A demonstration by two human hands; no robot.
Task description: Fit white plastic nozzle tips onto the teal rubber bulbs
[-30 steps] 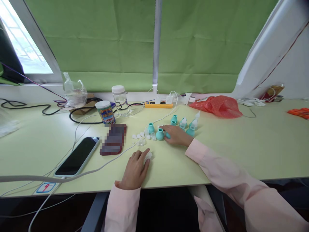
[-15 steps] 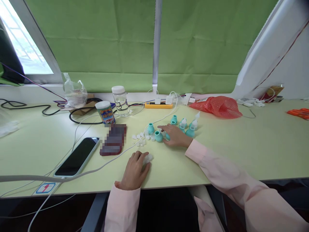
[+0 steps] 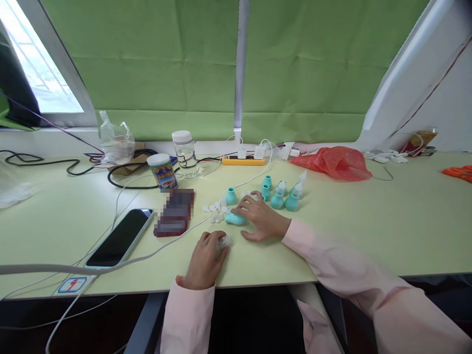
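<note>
On the pale yellow-green table [image 3: 350,221], the right hand [image 3: 260,216] is held with its fingers spread and its thumb apart, nearer than the left hand [image 3: 206,260] to a turquoise squeeze bulb [image 3: 235,219] that is laid on its side. The bulb is placed just left of the right palm, beneath the forefinger and beyond the thumb — its long axis set roughly left to right, its narrow neck turned leftward — and whether it is touched cannot be told. Nearer the table edge, a small clear plastic piece [image 3: 223,242] is pinched between the left thumb and forefinger.
</note>
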